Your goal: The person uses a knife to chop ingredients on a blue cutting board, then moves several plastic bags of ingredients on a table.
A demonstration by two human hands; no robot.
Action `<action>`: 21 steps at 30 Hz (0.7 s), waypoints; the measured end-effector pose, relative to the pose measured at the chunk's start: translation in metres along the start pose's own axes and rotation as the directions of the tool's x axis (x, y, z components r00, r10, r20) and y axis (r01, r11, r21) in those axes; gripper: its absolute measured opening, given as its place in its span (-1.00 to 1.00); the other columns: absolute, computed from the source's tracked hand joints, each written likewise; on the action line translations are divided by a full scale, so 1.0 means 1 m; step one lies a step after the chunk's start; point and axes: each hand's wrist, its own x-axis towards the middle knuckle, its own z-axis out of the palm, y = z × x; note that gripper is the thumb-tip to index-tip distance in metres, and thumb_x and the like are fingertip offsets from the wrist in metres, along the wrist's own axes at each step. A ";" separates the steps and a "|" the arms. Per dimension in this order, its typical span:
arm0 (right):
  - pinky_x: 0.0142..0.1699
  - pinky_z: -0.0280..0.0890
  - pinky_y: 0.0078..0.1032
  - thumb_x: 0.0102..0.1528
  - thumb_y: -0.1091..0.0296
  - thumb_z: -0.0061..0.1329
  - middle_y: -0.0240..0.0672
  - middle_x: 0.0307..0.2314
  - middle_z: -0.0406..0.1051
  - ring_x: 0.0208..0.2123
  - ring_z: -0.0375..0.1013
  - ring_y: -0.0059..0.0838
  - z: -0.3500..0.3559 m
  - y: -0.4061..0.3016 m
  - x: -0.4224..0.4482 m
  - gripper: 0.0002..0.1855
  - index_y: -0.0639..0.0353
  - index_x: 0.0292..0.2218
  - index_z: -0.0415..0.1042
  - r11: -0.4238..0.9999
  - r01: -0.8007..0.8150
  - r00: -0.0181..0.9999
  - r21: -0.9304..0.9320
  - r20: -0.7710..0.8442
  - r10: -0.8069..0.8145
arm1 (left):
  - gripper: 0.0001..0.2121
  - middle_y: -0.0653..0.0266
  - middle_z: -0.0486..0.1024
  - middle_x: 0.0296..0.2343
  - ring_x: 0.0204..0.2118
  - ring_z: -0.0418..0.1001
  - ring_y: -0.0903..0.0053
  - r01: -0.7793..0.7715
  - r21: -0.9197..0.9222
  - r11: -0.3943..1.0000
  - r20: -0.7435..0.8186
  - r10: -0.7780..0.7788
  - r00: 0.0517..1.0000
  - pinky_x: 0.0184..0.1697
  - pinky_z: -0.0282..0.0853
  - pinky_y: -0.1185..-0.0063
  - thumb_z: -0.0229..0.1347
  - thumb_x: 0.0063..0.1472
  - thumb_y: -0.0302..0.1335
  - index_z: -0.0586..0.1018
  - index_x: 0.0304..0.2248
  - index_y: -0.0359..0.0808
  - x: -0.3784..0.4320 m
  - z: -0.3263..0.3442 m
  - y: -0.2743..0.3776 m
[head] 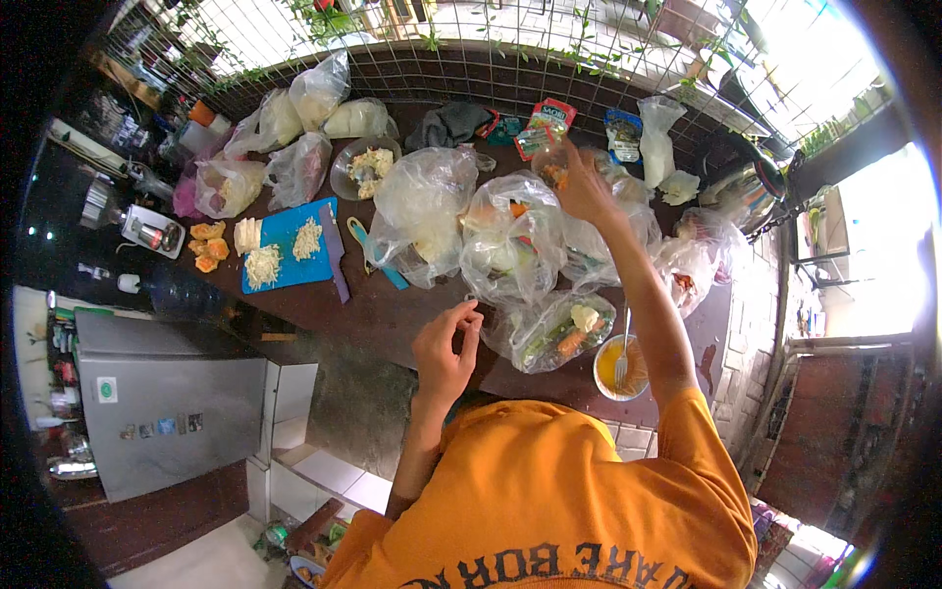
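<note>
My right hand (586, 185) reaches to the far side of the brown table, over the edge of a clear bowl (546, 163) with orange food; what its fingers touch cannot be told. Near the front edge, my left hand (447, 353) is raised with bent fingers and nothing seen in it. Between the hands lie clear plastic bags of vegetables (508, 243) and another bag (563, 335) with a carrot and green vegetables. A bowl of yellow liquid (608, 362) with a fork (622, 368) stands below my right forearm.
To the left, a blue cutting board (283, 276) bears chopped white food, with a purple knife (335, 258) at its edge. A glass bowl (343, 171), filled bags (298, 166) and sauce packets (552, 114) stand farther back, before a wire mesh. A metal pot (743, 195) is at right.
</note>
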 end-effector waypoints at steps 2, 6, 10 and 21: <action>0.25 0.23 0.18 0.17 -0.07 0.14 0.38 0.19 0.18 0.24 0.16 0.47 0.008 0.002 0.002 -0.03 0.01 0.40 -0.06 0.998 -0.031 1.000 0.062 0.005 0.030 | -0.78 0.34 0.67 -0.32 -0.38 0.61 0.47 -0.008 0.012 1.000 0.002 0.008 1.000 -0.27 0.49 0.47 0.19 0.31 -0.52 0.60 -0.06 -0.27 0.000 -0.001 -0.004; 0.25 0.23 0.20 0.17 -0.09 0.14 0.37 0.20 0.16 0.24 0.16 0.47 0.016 0.006 0.006 -0.04 0.08 0.38 -0.03 0.994 -0.048 0.999 0.097 0.001 0.048 | -0.76 0.35 0.67 -0.33 -0.40 0.61 0.47 -0.010 0.021 1.000 0.008 0.009 1.000 -0.27 0.49 0.47 0.20 0.29 -0.53 0.60 -0.05 -0.27 0.004 -0.001 -0.009; 0.23 0.24 0.14 0.15 0.07 0.16 0.31 0.16 0.18 0.16 0.25 0.41 0.010 -0.001 0.004 -0.08 0.08 0.37 0.00 0.999 -0.023 0.998 -0.022 0.054 0.024 | -0.75 0.36 0.67 -0.33 -0.39 0.61 0.48 -0.065 0.045 0.997 0.010 0.064 0.998 -0.27 0.49 0.47 0.20 0.28 -0.54 0.60 -0.05 -0.26 0.016 -0.002 -0.004; 0.30 0.22 -0.01 0.10 0.00 0.24 0.30 0.22 0.13 0.30 0.12 0.30 -0.016 -0.021 0.001 0.04 0.26 0.37 -0.04 0.978 -0.178 0.973 0.106 0.164 0.160 | -0.76 0.29 0.68 -0.30 -0.34 0.64 0.41 -0.004 0.051 0.999 0.104 -0.001 0.995 -0.19 0.53 0.46 0.20 0.29 -0.51 0.58 -0.05 -0.26 0.019 0.004 0.007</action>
